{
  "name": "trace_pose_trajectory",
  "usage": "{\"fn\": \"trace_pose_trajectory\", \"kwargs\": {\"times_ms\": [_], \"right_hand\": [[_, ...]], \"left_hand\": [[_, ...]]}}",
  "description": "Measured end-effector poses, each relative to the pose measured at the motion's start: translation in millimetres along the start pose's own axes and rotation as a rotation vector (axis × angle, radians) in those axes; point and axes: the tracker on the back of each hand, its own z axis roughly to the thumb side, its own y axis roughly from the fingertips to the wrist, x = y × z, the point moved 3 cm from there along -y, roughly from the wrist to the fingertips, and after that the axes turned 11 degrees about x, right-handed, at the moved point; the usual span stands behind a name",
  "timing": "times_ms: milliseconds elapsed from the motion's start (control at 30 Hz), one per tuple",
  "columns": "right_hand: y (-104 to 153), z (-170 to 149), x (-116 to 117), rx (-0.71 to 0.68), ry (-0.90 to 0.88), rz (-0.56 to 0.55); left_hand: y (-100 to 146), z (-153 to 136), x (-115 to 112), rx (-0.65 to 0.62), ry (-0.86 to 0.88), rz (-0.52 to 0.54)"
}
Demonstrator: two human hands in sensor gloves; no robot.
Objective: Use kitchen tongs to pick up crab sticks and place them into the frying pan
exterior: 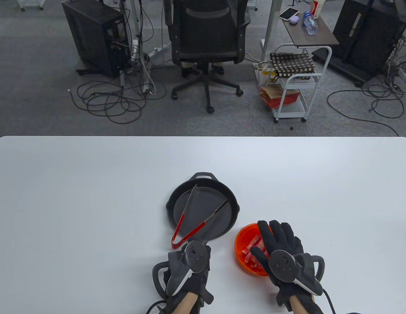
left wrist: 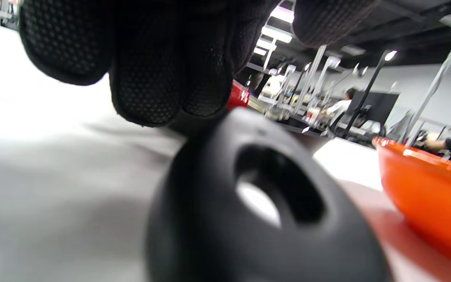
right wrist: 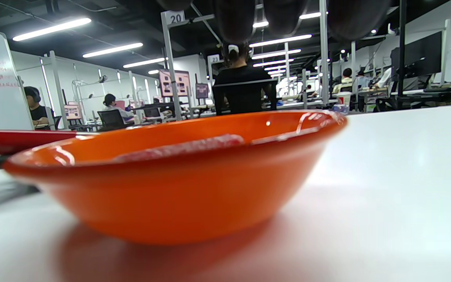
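The black frying pan [exterior: 222,222] sits at the table's middle, and its handle end with a hole [left wrist: 217,219] fills the left wrist view. Red-handled tongs [exterior: 179,229] lie spread in a V across the pan, hinge end toward me. My left hand [exterior: 190,261] hovers over the pan handle and tongs hinge, its fingers [left wrist: 147,90] hanging down with nothing seen between them. An orange bowl [exterior: 239,243] right of the pan holds pink crab sticks [exterior: 253,252]. Above the bowl's near right side my right hand [exterior: 278,242] lies flat with straight fingers.
The white table [exterior: 91,212] spreads wide to the left, right and far side of the pan. Beyond its far edge stand an office chair [exterior: 206,39] and a white cart [exterior: 294,88] on the floor.
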Motion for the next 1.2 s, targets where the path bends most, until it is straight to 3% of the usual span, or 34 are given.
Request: {"fn": "trace_pose_trajectory", "kwargs": {"times_ms": [167,300,433,567,733,867,1100,1200], "right_hand": [[0,1,1,-0.002,0.006,0.007],[1,2,0,-0.008,0.006,0.002],[0,2,1,-0.01,0.009,0.01],[1,2,1,-0.01,0.004,0.007],[1,2,0,-0.012,0.0,0.002],[0,2,0,-0.012,-0.002,0.002],[0,2,1,-0.015,-0.003,0.0],[0,3,1,-0.017,0.0,0.002]], "left_hand": [[2,3,21,-0.119,0.018,0.183],[1,-3,35,-0.127,0.03,0.308],[-13,-8,33,-0.086,0.008,0.258],[-35,-10,19,-0.02,-0.025,0.123],[-52,-1,5,0.031,-0.276,0.035],[-64,-1,-8,0.089,-0.283,-0.092],[-74,2,-23,0.122,-0.39,-0.166],[-77,5,-23,0.11,-0.451,-0.129]]}}
